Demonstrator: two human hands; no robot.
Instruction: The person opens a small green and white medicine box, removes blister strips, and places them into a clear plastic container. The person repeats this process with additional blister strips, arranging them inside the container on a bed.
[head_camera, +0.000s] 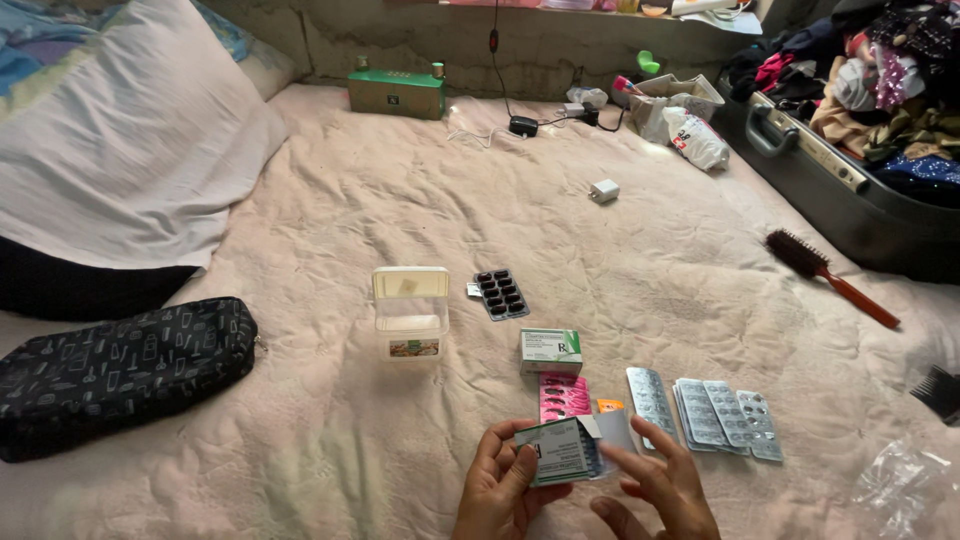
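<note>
Holding a small white-and-green medicine box (560, 450) low over the bed, left hand (500, 490) wrapped around its near end, fingers curled shut on it, thumb across the front. Pulling or touching at the open flap end with the right hand (660, 490), fingers spread loosely and only the tips near the grey flap; whether they pinch anything cannot be told.

Lying just beyond the box on the pale quilted bedspread (330, 440): a pink blister pack (563, 395), partly hidden behind the held box, and a second white-and-green box (550, 350) just above it. Spread to the right: a single silver blister strip (650, 400) and a fanned stack of silver strips (728, 418), close together. Sitting further up the bed: a clear plastic tub with its lid raised (410, 310), and beside it a strip of dark capsules (500, 293).

Resting well apart at the left: a black patterned pouch (120, 370), with a big white pillow (130, 150) above it. Lying at the right: a hairbrush with a red handle (830, 275), next to an open suitcase (850, 200) heaped with clothes. Sitting at the far edge: a green box (397, 92), a white charger plug (604, 190) and a black cable (520, 122).
</note>
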